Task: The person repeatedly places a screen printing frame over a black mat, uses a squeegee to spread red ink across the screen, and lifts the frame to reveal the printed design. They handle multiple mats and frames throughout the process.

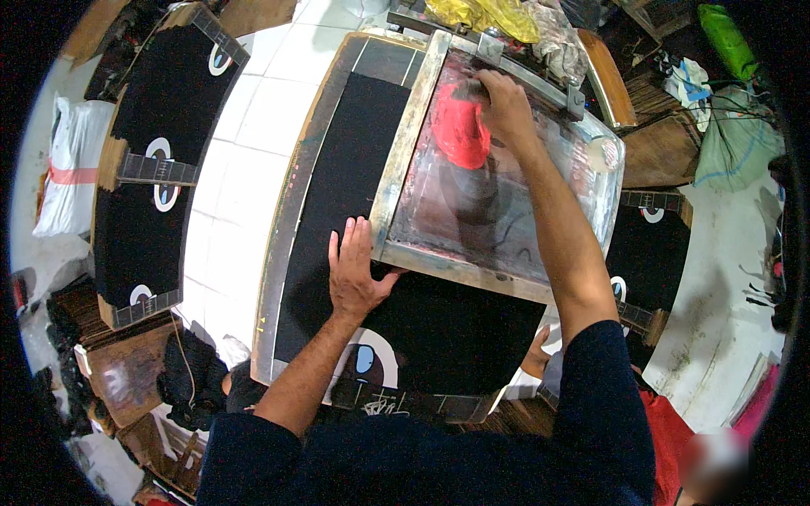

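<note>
A wooden-edged printing screen (396,169) lies tilted over a black cloth (350,152), which is stretched on a long board. My right hand (506,105) is over the far part of the screen, its fingers closed round the dark top of what looks like a squeegee (461,126) coated in bright red ink. A shadow falls on the mesh below it. My left hand (354,270) rests open at the screen's near left corner, fingers stretched out and thumb by the near rail. Closer to me, a printed eye (365,361) in white, brown and blue shows on the cloth.
Other boards carry black cloths with printed eyes, one on the left (148,211) and one on the right (650,253). White floor tiles (270,110) lie between. Metal clamps (489,46) hold the screen's far edge. At lower right is another person in a red garment (662,434).
</note>
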Demonstrator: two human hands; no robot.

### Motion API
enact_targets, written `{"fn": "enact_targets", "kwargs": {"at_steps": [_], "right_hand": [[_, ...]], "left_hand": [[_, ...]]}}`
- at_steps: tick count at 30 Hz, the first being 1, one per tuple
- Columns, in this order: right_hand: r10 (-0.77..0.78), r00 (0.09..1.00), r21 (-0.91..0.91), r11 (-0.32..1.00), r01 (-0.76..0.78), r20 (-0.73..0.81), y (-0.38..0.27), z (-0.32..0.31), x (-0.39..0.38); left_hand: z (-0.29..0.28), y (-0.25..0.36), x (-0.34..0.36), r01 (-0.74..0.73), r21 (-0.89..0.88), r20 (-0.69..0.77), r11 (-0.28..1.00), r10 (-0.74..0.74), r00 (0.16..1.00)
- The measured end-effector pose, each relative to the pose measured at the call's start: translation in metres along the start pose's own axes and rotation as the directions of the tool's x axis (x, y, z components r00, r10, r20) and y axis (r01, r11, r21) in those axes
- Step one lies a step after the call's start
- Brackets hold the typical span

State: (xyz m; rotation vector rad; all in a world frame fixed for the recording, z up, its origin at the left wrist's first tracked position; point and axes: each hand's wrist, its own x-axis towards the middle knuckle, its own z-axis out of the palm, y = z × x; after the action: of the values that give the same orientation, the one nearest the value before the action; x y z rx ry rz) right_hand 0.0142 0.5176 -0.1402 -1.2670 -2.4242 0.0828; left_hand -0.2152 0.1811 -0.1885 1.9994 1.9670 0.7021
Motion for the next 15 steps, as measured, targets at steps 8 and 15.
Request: {"fn": "enact_targets", "kwargs": {"at_steps": [8,15], "right_hand": [[-0.008,0.993,-0.008,1.0,0.009,0.12,-0.027,-0.017,-0.066],[0.002,0.999,0.039,0.999,-0.004,0.046,-0.008,-0.003,0.009]], "left_hand": [[0.0,0.0,0.001,0.017,-0.035,0.017,0.999,-0.017,1.0],[0.0,-0.001,0.0,-0.001,-0.01,0.004,1.0,0.001,1.0]]}}
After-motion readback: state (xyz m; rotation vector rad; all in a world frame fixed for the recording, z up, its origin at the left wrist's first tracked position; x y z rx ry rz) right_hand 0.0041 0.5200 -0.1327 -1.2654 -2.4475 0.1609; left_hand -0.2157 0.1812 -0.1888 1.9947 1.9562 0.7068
